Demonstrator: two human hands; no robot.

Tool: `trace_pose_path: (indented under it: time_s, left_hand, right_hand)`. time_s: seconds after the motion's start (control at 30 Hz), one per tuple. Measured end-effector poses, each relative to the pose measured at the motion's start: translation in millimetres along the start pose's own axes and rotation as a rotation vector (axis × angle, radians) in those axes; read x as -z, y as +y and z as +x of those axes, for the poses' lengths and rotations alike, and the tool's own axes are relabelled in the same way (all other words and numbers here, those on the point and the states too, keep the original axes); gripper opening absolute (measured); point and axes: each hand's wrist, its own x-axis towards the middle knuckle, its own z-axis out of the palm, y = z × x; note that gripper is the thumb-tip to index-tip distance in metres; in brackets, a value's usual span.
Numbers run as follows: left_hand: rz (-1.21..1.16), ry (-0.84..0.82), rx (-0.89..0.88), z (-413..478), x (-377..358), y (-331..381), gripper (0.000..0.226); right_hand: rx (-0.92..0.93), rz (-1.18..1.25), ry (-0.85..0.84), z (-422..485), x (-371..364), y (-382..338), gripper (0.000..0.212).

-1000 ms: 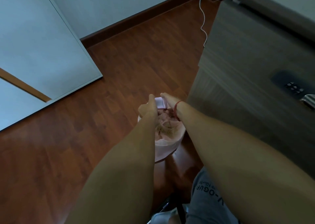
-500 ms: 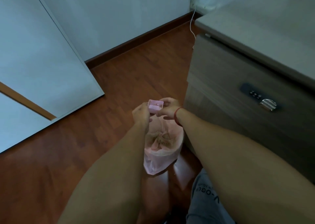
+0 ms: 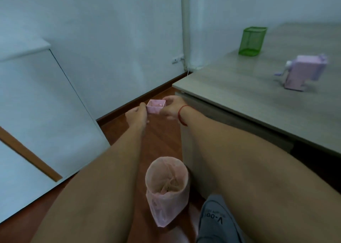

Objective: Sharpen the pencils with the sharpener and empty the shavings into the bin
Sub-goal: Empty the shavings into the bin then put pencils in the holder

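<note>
Both hands hold the small pink tray (image 3: 156,106) of the sharpener out in front, mouth up, well above the floor and level with the desk (image 3: 258,102) edge. The right hand (image 3: 172,108) closes its fingers around the tray's far and right sides; the left hand (image 3: 137,113) pinches its left wall with thumb and fingertips. The bin (image 3: 167,178), lined with a pink bag, stands on the floor between the forearms, with pale shavings showing at the bottom. The sharpener (image 3: 302,72) sits on the desk, well apart from the tray, near a green mesh holder (image 3: 251,40) that looks empty.

The tray appears nearly empty (a small pale bit may remain inside, too blurred to be sure). If so, tilting it on the way to the desk could drop that on the floor. The tray is light and held by its thin walls only, so a loose pinch could let it slip. Sliding it in crooked could jam it or push the sharpener along the desk, since neither hand steadies the body.
</note>
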Motion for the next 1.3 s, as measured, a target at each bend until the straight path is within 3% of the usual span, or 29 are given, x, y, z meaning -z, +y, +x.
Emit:
trace_pose_path:
  time_s: [0.33,0.7,0.83,1.03,1.2,1.3]
  left_hand:
    - [-0.113,-0.176,-0.236,-116.3,-51.0,118.0,0.021]
    - [-0.012,-0.539,-0.338,-229.4,-200.6,119.7,0.020]
    - [0.116,-0.501,-0.443,-244.8,-238.0,113.6,0.023]
    - [0.459,-0.296,-0.956,-247.5,-273.0,110.9,0.036]
    - [0.636,-0.489,-0.919,-236.3,-303.3,102.8,0.048]
    - [0.580,-0.493,-0.919,-232.3,-307.3,98.6,0.038]
  right_hand:
    - [0.159,0.028,0.147,-96.4,120.1,-75.9,0.069]
    - [0.111,-0.072,0.596,-171.2,283.0,-27.0,0.073]
    - [0.052,-0.173,0.767,-189.5,320.8,-0.8,0.071]
    - [0.046,-0.111,0.855,-187.2,348.0,24.0,0.070]
    - [-0.027,-0.189,0.823,-167.8,360.3,38.5,0.070]
    - [-0.045,-0.230,0.780,-158.6,360.9,41.2,0.070]
